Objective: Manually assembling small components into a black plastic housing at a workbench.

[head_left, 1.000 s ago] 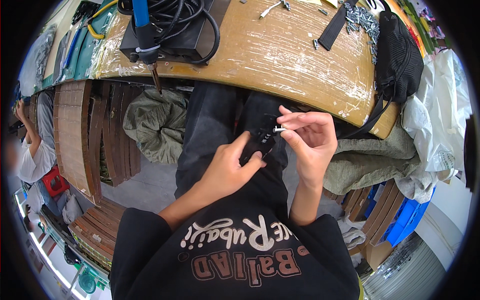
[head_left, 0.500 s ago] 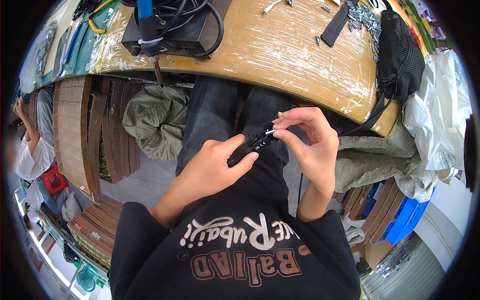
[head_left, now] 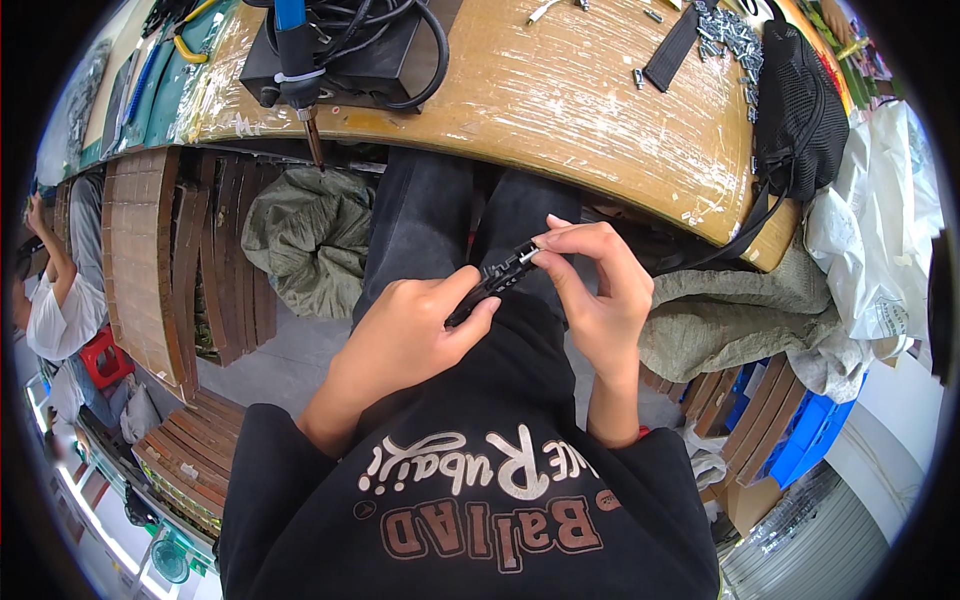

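Above my lap, my left hand [head_left: 410, 325] grips a slim black plastic housing [head_left: 508, 274] between thumb and fingers. The housing points up and to the right, and small recesses show along it. At its far end, my right hand [head_left: 607, 285] pinches a small silvery metal piece [head_left: 530, 254] between thumb and forefinger, against the housing. Whether the piece sits inside the housing or only touches it, I cannot tell. The near end of the housing is hidden in my left hand.
A wooden bench [head_left: 560, 100] curves ahead, holding a pile of small metal parts [head_left: 728, 35], a black strap [head_left: 670, 55] and a black box [head_left: 400, 75] with cables. A soldering iron [head_left: 300, 70] hangs point-down at its edge. A black mesh bag [head_left: 800, 110] stands right.
My right hand has shifted slightly left and up, and its fingers have closed in on the housing's end. The housing has tilted, showing more of its recessed side.
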Demonstrator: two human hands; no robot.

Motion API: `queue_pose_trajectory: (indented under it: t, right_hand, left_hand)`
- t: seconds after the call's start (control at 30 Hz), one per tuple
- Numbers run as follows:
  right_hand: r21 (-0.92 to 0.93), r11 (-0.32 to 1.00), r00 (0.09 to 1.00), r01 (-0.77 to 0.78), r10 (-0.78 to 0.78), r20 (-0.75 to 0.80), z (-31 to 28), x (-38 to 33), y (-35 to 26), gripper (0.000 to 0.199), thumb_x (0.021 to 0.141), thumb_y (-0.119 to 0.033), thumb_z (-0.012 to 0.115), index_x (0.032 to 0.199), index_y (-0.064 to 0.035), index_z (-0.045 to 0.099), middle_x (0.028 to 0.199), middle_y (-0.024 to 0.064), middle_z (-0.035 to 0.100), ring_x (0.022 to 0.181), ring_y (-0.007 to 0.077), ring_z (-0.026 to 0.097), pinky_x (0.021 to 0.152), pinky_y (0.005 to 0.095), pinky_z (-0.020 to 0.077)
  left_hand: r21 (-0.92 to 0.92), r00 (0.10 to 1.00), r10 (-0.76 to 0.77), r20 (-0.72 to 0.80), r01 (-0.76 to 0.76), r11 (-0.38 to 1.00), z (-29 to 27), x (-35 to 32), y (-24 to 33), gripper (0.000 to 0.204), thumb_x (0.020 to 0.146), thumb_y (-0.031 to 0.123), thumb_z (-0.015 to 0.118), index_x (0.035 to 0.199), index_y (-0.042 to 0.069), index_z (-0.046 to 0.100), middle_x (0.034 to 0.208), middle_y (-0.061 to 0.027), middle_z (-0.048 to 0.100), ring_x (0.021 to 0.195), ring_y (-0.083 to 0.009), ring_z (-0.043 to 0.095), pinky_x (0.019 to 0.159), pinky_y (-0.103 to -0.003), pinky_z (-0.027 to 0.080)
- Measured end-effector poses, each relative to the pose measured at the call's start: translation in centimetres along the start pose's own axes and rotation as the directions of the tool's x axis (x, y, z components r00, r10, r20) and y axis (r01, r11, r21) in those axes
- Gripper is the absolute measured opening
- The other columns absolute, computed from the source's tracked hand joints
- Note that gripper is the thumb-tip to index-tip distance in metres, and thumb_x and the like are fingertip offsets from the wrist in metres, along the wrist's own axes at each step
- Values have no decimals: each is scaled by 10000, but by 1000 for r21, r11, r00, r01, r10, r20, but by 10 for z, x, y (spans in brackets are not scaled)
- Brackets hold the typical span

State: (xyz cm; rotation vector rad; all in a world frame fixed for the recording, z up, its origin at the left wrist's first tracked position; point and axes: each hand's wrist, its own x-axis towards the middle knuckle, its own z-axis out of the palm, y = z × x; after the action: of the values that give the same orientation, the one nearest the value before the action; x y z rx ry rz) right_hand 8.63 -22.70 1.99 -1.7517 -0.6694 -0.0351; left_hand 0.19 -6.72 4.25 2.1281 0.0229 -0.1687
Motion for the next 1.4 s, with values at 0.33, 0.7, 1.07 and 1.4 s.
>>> queue_pose_trajectory:
  t: [0.33,0.7,1.07,1.4]
  right_hand:
    - [87,967,971,-238,235,50,9,0,-10,157,689,74,630,817,11,564,763,98,590,713,202,600,763,304,484]
    - [15,996,931,-86,75,357,17,12,-23,136,703,35,627,833,-2,614,814,87,591,776,218,572,760,330,443]
    - [171,947,917,-270,199,345,74,10,-15,125,778,-7,596,902,7,593,909,93,588,839,175,570,800,290,437]
    - [261,394,421,-881,401,814,80,5,-31,250,841,-66,549,1021,12,393,682,123,580,464,147,544,413,229,449]
  left_hand:
    - [82,995,92,-42,-88,993,-2,-7,-13,184,773,136,610,718,17,481,516,-117,510,449,-302,515,412,-359,387]
    - [-849,867,52,495,470,242,-19,-4,-66,399,875,391,479,944,-1,461,666,-75,546,534,-113,565,423,-191,449]
    - [-960,965,168,201,228,-162,-12,-17,-89,258,799,201,552,944,-7,505,758,-15,547,602,-50,504,532,-168,397]
    - [-876,883,-358,-302,-109,470,-31,-10,-87,166,786,97,589,880,37,466,583,-10,542,395,-18,448,288,-169,288]
